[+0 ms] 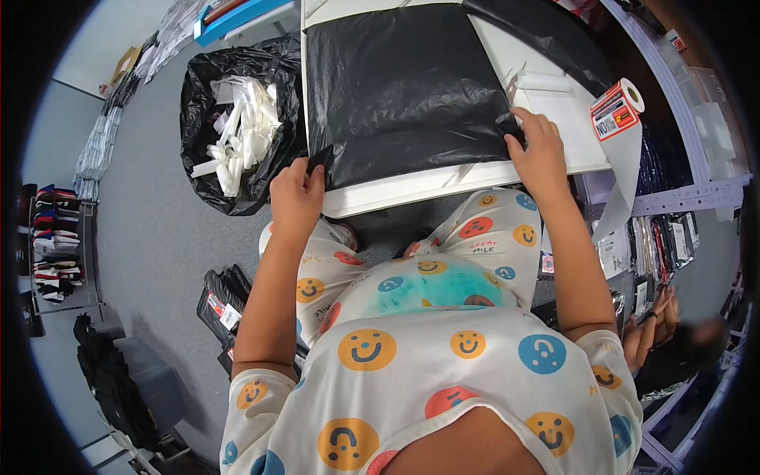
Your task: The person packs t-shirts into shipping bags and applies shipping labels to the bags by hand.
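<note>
A black plastic mailing bag (404, 87) lies flat across the white table (419, 186). Its near left corner is pinched between the thumb and fingers of my left hand (298, 190). On the opposite side, my right hand (538, 150) grips the near right corner, thumb and fingers closed on the plastic. The bag's near edge is folded and wrinkled between both hands. Beside my right hand, a roll of red-and-white printed labels (619, 109) stands at the table's right edge, its pale backing strip hanging down.
A black trash bag (194, 119) holding white strips (245, 131) stands left of the table. Another black plastic bag (546, 39) lies at the back right. Packed black parcels (222, 309) rest on the floor at left. A person (673, 340) sits at the far right.
</note>
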A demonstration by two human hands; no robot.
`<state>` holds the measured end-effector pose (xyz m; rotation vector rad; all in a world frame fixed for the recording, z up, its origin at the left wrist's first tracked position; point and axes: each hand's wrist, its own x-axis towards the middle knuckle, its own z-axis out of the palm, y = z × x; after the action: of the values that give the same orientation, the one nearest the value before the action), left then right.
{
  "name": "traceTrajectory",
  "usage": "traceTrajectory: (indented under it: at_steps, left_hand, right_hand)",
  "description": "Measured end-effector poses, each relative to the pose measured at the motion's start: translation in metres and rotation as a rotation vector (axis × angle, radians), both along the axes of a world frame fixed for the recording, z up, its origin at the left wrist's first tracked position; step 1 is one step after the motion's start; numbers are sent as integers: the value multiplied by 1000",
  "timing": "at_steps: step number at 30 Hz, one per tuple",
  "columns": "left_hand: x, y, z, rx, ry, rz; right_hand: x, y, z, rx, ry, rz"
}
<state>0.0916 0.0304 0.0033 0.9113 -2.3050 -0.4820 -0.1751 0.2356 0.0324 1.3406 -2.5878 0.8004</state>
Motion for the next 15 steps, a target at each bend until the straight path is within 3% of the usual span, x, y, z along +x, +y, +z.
traceTrajectory:
  at_steps: [2,6,9,12,15]
  left_hand:
    - [1,1,1,59,-49,19]
    - [-4,9,16,-113,-158,105]
    - [-22,18,33,-352,55,-53]
    - [-42,37,40,-377,-209,-338]
    - [-56,44,20,-328,-283,-473]
  right_hand:
    - [7,-8,-6,-204,264,177]
    - [39,-29,-7,-52,271,358]
    - [45,-36,-13,3,196,418]
    - [47,-37,-13,19,162,416]
    - [47,-37,-16,29,165,417]
